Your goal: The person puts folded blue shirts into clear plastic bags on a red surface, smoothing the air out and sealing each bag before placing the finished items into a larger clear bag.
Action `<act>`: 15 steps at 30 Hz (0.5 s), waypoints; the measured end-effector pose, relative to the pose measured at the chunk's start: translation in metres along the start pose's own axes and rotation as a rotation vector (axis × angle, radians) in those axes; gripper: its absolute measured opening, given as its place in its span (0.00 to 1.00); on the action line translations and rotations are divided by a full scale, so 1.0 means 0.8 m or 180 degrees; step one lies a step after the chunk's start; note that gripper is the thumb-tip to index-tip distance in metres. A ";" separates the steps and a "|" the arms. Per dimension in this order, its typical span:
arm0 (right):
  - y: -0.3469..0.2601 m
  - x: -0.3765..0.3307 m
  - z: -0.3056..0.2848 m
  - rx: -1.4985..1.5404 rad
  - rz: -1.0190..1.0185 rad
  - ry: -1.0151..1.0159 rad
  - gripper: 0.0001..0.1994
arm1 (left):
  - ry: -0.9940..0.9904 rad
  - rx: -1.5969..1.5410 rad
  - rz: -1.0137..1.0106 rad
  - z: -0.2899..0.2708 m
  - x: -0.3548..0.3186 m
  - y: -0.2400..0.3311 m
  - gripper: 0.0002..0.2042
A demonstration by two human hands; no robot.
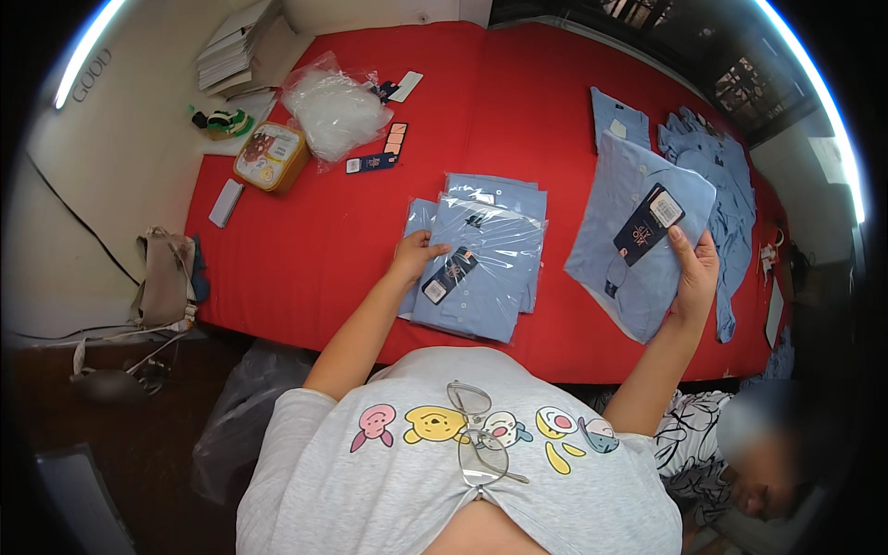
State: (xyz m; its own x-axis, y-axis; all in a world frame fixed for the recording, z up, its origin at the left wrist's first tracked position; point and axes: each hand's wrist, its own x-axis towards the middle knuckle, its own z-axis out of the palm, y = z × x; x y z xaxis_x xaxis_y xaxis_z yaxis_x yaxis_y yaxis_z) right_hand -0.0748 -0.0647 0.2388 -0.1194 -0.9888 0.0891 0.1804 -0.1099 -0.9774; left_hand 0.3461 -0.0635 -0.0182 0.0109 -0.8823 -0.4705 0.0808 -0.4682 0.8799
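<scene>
My right hand (696, 273) grips the right edge of a folded light-blue shirt (638, 194), raised and tilted, with the thumb on its front. A dark hang tag (650, 225) with a white label lies on that shirt. My left hand (416, 257) is closed at the left edge of a shirt in a clear bag (499, 250), thumb on top; its other fingers are partly hidden. This bagged shirt, with a dark tag (450, 276) on its front, rests on a small stack of other folded blue shirts (532, 196).
Red cloth covers the table (305, 250). At the right lie loose blue shirts (726, 185) and another folded shirt (620, 116). Far left hold clear plastic bags (338, 111), loose tags (372, 163), a yellow tub (271, 157) and a tape dispenser (227, 122). A person (731, 453) sits at lower right.
</scene>
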 end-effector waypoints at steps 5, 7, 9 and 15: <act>0.119 0.026 0.036 0.0286 0.0633 0.0076 0.17 | 0.0296 0.0191 0.0280 0.020 -0.017 0.009 0.20; 0.233 0.028 0.044 -0.0142 0.0911 0.0024 0.18 | 0.0341 0.0222 0.0348 0.026 -0.028 0.019 0.21; 0.319 0.012 0.055 -0.1157 0.1020 -0.0237 0.32 | 0.0974 0.1114 0.0798 0.022 -0.038 0.015 0.27; 0.363 0.009 0.078 -0.1041 0.0212 -0.0859 0.56 | 0.2066 0.1162 0.0410 -0.009 -0.072 -0.026 0.54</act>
State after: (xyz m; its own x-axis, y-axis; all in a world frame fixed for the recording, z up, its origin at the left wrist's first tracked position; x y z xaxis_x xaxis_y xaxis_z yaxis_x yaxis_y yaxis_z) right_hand 0.0381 -0.1101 -0.0327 0.1497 -0.9883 0.0281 -0.1453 -0.0501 -0.9881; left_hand 0.3510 -0.0029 -0.0099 0.5919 -0.7788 -0.2077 -0.2948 -0.4490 0.8435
